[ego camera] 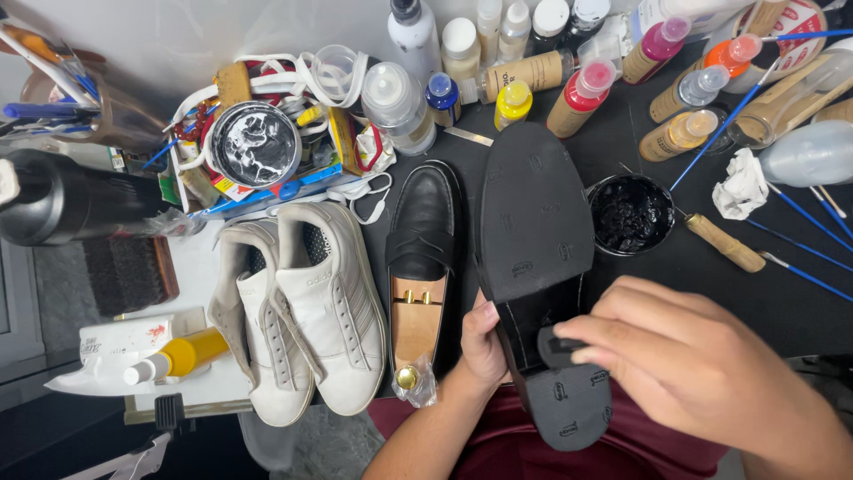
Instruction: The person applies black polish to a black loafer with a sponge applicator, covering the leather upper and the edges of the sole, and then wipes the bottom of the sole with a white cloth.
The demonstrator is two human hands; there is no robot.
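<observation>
The dark worktop [711, 267] is crowded along its far edge with dye bottles, brushes and jars. At its near middle lies the largest thing in hand, a black shoe turned sole-up [538, 222], toe pointing far, heel [573, 404] near the person's lap. To its left a matching black loafer [425, 222] stands upright with a wooden shoe tree inside, and further left a pair of white sneakers [302, 302] rests on a white board. Just right of the upturned sole sits an open tub of black paste [631, 213], with a wooden-handled brush [724, 242] beside it.

The left hand [484, 342] wraps the shoe's left edge at the waist, grip closed on it, steadying it. The right hand [693, 356] has its grip pinched shut on a small black applicator [558, 347], pressed against the sole just ahead of the heel.

The risks look like this: black from the applicator could smear onto the left fingers or stray over the sole edge onto the upper, and a slip of the tilted shoe could knock the open tub, which stands close.
</observation>
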